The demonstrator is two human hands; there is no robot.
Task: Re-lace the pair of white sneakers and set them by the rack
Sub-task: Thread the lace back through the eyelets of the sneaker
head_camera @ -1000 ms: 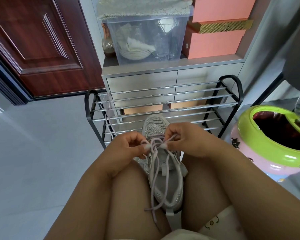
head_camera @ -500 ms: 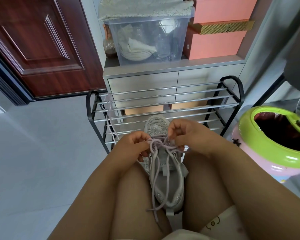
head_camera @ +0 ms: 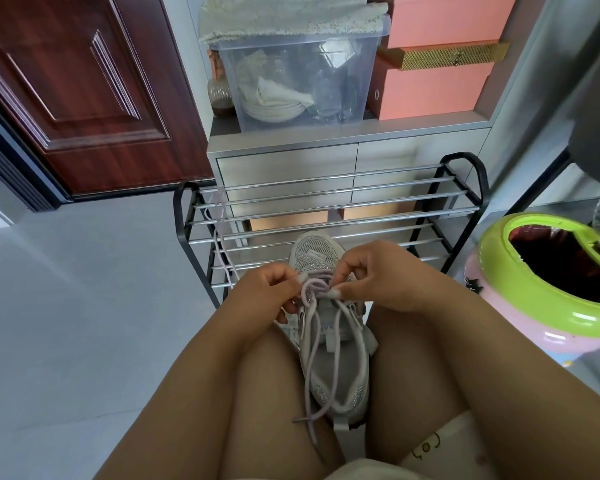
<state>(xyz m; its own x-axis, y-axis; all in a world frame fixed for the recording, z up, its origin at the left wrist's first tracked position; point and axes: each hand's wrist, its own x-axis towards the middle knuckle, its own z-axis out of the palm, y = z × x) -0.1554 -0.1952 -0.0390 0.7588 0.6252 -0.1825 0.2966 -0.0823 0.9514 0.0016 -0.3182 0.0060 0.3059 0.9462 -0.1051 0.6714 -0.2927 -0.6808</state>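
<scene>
At the far left stands a dark red wooden door (head_camera: 84,91), closed, above a pale grey floor (head_camera: 66,323); next comes the shoe rack (head_camera: 326,216), black end frames joined by chrome bars, and a spare lilac lace (head_camera: 220,244) hangs over the bars at its left end. Behind the rack sits a grey drawer cabinet (head_camera: 284,171); on its top rest a clear plastic bin (head_camera: 302,74) holding plates and glassware, with a pale towel (head_camera: 284,15) over its lid, and to the right of it stacked salmon-pink boxes (head_camera: 433,88).

In the middle, the left hand (head_camera: 267,292) has its fingers curled and pinches the lilac shoelace (head_camera: 314,289) at the left side of the knot; the white sneaker (head_camera: 333,341) stands between the person's bare knees, toe pointing to the rack and just in front of its lower bars, heel toward the camera; two loose lace ends trail back over the shoe's opening and heel. The right hand (head_camera: 378,275) is likewise curled, thumb and fingertips pinching the lace on the right side; both hands meet over the upper eyelets.

At the far right sits a round tub (head_camera: 520,299) with a lime-green rim and pink body, touching nothing else.
</scene>
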